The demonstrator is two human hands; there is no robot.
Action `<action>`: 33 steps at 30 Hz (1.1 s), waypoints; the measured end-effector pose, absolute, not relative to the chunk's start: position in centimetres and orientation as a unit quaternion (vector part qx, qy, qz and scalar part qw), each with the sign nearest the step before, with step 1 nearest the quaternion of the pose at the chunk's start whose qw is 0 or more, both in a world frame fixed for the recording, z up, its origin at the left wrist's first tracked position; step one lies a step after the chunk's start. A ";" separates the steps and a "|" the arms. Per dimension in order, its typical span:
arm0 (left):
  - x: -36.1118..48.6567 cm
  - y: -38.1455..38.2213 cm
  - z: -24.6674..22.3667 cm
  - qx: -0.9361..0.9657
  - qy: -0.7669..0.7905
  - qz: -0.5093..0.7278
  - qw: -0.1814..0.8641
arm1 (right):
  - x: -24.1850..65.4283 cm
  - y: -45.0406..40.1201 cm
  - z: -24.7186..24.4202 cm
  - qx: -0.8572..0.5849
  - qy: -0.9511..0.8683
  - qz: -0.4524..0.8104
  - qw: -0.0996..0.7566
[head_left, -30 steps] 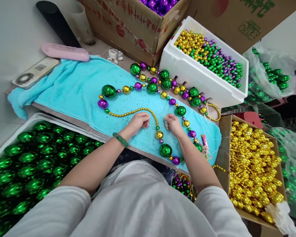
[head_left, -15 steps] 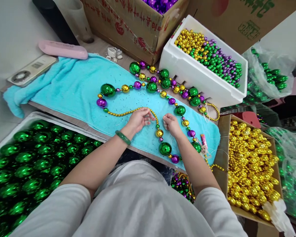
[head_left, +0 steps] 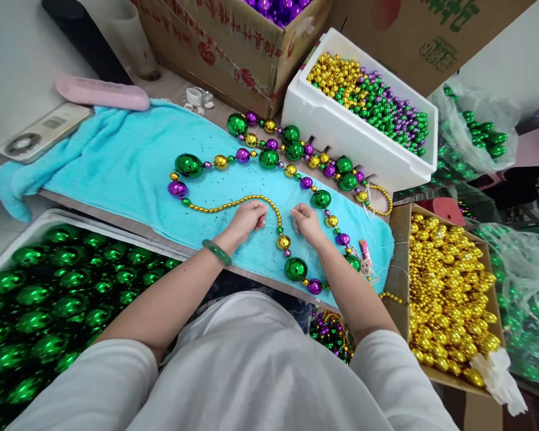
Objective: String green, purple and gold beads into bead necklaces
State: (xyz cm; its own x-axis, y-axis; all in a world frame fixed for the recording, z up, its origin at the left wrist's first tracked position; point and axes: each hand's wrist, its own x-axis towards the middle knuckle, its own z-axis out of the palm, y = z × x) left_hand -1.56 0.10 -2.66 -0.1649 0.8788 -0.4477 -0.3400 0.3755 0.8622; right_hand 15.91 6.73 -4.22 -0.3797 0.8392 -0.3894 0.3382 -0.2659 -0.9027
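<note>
A loop of green, gold and purple beads point(head_left: 268, 158) lies on a turquoise towel point(head_left: 139, 155), with a stretch of small gold beads curving through its middle. My left hand point(head_left: 250, 216) is closed just below that gold stretch. To its right, inside the loop, my right hand point(head_left: 304, 221) is closed in a fist near the big green bead. A faint thin thread seems to run between the two hands; what each set of fingers pinches is too small to make out. A green bangle point(head_left: 217, 252) circles my left wrist. Another bead strand point(head_left: 293, 134) lies behind the loop.
Large green beads fill a tray point(head_left: 24, 230) at the left. A white foam box point(head_left: 354, 129) of small beads and a cardboard box point(head_left: 215, 54) stand behind. At the right is a box of gold beads point(head_left: 449, 293). A pink lighter point(head_left: 365, 251) lies near my right forearm.
My left hand's fingers have closed from a looser, partly spread pose. My right hand stays closed. The whole view has shifted, moving the scene slightly left.
</note>
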 end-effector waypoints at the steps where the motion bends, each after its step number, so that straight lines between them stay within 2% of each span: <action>1: -1.4 0.2 -2.6 0.257 0.573 0.498 0.597 | 15.9 6.8 -3.9 -0.521 -0.560 0.605 0.219; 4: -1.0 0.7 -2.2 0.298 0.565 0.488 0.595 | 16.2 6.9 -2.7 -0.536 -0.566 0.572 0.255; 8: -0.6 1.4 -1.7 0.325 0.563 0.481 0.588 | 16.8 7.2 -0.6 -0.510 -0.674 0.425 0.323; 10: -0.5 1.8 -1.5 0.340 0.562 0.475 0.585 | 16.9 7.4 0.4 -0.481 -0.711 0.389 0.333; 20: -0.2 2.6 -1.0 0.406 0.537 0.427 0.603 | 14.2 8.5 2.7 -0.382 -0.798 0.378 0.272; 24: -0.3 2.7 -1.1 0.442 0.566 0.410 0.561 | 13.8 8.8 2.4 -0.427 -0.791 0.373 0.232; 29: -0.6 2.6 -1.3 0.397 0.586 0.418 0.570 | 14.6 8.3 2.0 -0.499 -0.748 0.418 0.129; 33: -0.7 2.6 -1.3 0.333 0.582 0.425 0.608 | 14.9 6.8 1.6 -0.512 -0.740 0.415 0.131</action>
